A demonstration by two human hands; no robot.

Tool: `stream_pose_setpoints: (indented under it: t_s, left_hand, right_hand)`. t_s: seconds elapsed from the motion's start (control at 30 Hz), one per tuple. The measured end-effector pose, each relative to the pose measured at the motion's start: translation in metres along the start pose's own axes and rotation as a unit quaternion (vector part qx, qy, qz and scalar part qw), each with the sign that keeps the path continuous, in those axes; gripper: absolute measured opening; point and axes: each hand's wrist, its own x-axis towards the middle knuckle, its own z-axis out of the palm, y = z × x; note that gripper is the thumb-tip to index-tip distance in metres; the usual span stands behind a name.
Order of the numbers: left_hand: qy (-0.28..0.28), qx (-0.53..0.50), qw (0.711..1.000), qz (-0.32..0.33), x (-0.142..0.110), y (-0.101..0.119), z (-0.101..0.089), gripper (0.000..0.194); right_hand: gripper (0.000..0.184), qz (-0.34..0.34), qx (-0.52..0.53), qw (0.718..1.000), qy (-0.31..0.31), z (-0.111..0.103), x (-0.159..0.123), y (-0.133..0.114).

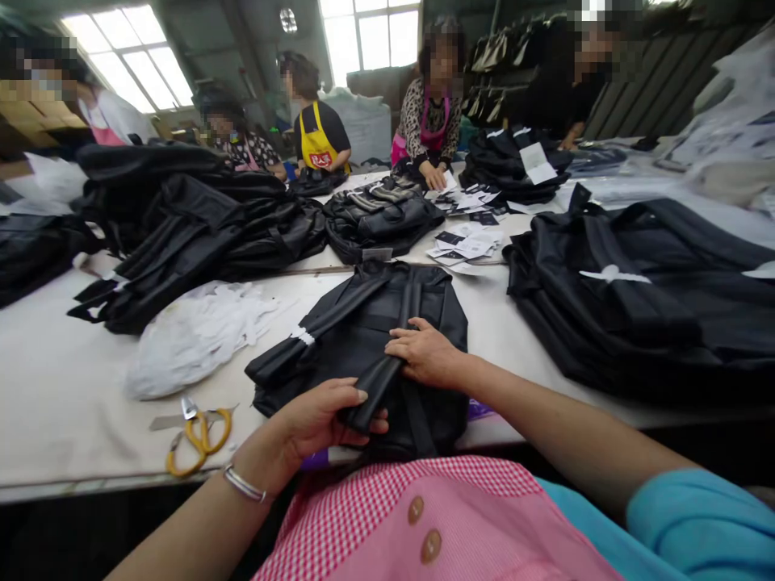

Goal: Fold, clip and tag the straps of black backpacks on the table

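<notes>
A black backpack (pixel 357 331) lies flat in front of me at the table's near edge, its straps facing up. One shoulder strap (pixel 376 386) is folded over on itself. My left hand (pixel 330 415) is closed round the lower folded end, thumb on top and fingers beneath. Higher up the same strap, my right hand (pixel 425 353) grips it, fingers curled over its edge. On the backpack's other strap (pixel 339 311) sits a white band (pixel 302 335). Left of the backpack lies a clear plastic bag with white strips (pixel 197 335), and nearer me are yellow-handled scissors (pixel 206 432).
Stacked black backpacks (pixel 635 298) stand to the right, with more piled at the left (pixel 182 226) and a further black bag (pixel 381 214) ahead. White and black paper tags (pixel 466 242) lie loose beyond my backpack. Several people work along the table's far side.
</notes>
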Motion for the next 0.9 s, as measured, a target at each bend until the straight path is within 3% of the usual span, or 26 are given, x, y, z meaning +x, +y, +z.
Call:
stream_pose_setpoints:
  t_s: [0.23, 0.5, 0.8, 0.9]
  left_hand:
    - [-0.063, -0.036, 0.997, -0.025, 0.019, 0.017, 0.004, 0.034]
    - [-0.01, 0.017, 0.996, -0.082, 0.006, 0.01, 0.008, 0.048]
    - [0.038, -0.019, 0.995, -0.091, 0.008, -0.001, 0.018, 0.044]
    - [0.051, -0.03, 0.996, -0.06, 0.01, -0.005, 0.021, 0.034]
  right_hand:
    - [0.027, 0.021, -0.006, 1.0, 0.014, 0.0, -0.006, 0.004]
    - [0.026, 0.048, 0.008, 0.999, 0.01, 0.0, -0.01, 0.004]
    - [0.026, 0.057, 0.012, 0.998, 0.017, 0.002, -0.008, 0.001]
    - [0.026, 0.061, 0.014, 0.997, 0.035, 0.004, -0.01, 0.002]
